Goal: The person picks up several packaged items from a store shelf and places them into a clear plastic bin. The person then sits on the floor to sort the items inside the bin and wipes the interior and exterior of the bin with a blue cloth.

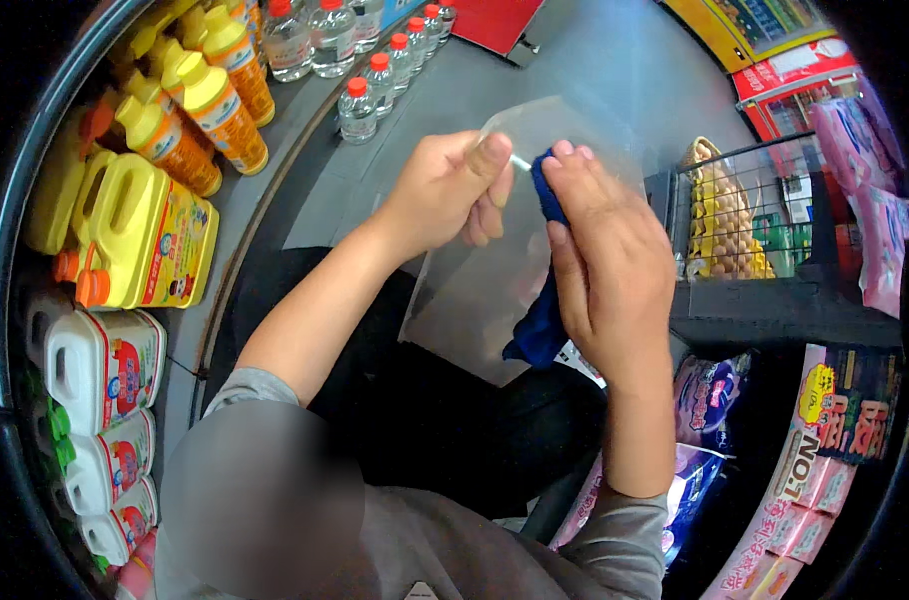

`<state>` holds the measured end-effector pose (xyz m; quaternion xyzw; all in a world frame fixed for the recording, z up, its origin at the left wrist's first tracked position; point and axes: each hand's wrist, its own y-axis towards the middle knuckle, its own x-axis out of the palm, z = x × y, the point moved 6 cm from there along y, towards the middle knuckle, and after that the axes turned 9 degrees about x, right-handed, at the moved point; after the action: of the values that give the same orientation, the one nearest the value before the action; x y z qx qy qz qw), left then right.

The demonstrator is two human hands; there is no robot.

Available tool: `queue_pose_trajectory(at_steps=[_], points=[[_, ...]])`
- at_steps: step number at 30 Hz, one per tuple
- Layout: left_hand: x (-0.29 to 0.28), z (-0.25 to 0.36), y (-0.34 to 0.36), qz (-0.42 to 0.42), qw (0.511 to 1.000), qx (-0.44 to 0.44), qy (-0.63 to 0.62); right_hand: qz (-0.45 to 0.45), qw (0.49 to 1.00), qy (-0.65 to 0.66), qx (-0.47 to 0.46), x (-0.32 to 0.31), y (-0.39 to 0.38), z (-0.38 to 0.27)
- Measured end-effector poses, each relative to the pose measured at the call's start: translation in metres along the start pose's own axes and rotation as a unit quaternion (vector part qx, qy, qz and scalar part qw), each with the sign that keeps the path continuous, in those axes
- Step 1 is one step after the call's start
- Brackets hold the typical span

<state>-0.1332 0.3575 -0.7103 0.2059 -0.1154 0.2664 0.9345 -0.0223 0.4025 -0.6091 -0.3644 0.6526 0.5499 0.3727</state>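
Note:
A clear, thin plastic panel (465, 310) stands tilted above my dark-trousered lap. My left hand (443, 190) pinches its upper left edge between thumb and curled fingers; a short whitish strip shows beside the thumb. Against the panel's right part, my right hand (615, 245) presses a dark blue cloth (541, 330), with the fingers laid along it and the thumb bent over its side. The lower end of the cloth hangs out below the palm. What lies under the right palm is hidden.
On the left shelf stand orange bottles with yellow caps (220, 115), yellow jugs (135, 235) and white jugs (110, 365). Red-capped water bottles (359, 110) line the floor ahead. To the right are a wire rack (790, 200) with egg trays (723, 215) and pink packages (855, 150).

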Motion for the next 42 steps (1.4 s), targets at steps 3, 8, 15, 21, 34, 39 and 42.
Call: queue_pose_trajectory(at_steps=[3,8,15,21,34,39,42], points=[[0.010,0.011,-0.002,-0.024,1.000,0.007,0.000,-0.062,0.989,0.120,0.055,-0.007,0.008,0.011],[0.014,0.052,0.000,-0.061,0.982,0.133,0.116,-0.114,0.955,0.271,0.050,-0.033,0.016,0.029],[-0.005,0.061,-0.002,-0.130,0.971,0.144,0.142,-0.053,0.975,0.165,0.138,-0.023,-0.006,0.073],[0.014,0.050,-0.002,-0.170,0.955,0.146,0.196,-0.058,0.953,0.272,0.119,-0.005,-0.027,0.031],[0.034,0.046,-0.019,-0.028,0.967,0.057,0.246,0.069,0.972,0.160,0.156,-0.011,-0.042,0.021],[0.041,0.047,-0.020,-0.058,0.960,0.096,0.256,0.079,0.984,0.081,0.137,-0.007,-0.034,-0.008],[0.041,0.051,-0.017,-0.041,0.953,0.128,0.271,0.094,0.990,0.069,0.081,-0.006,-0.038,-0.021]])
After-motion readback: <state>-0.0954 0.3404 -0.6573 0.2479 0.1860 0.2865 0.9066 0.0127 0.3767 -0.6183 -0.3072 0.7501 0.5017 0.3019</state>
